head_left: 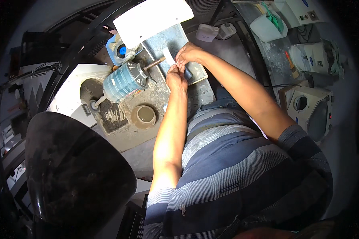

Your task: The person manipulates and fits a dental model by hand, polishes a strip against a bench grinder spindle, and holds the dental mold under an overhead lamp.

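My left hand (pixel 176 79) and my right hand (pixel 190 53) meet at a white wheel (pixel 168 56), which sits on the end of a brown shaft (pixel 154 63). Both hands have their fingers pinched together beside the wheel's right face. Whatever lies between the fingertips is too small and too covered to name. The shaft comes out of a grey metal machine end (pixel 139 74) whose body is wrapped in a clear bluish plastic jug (pixel 119 83). Under my left fingers, a dark cylinder (pixel 188 73) lies in a pale shallow tray (pixel 205 75).
A white panel (pixel 153 20) overhangs the tray. A round bowl of murky liquid (pixel 144 116) stands on the stained bench (pixel 125 141). A black rounded lamp shade (pixel 77 171) looms at left. White machines (pixel 313 105) and a white container (pixel 267 30) stand at right.
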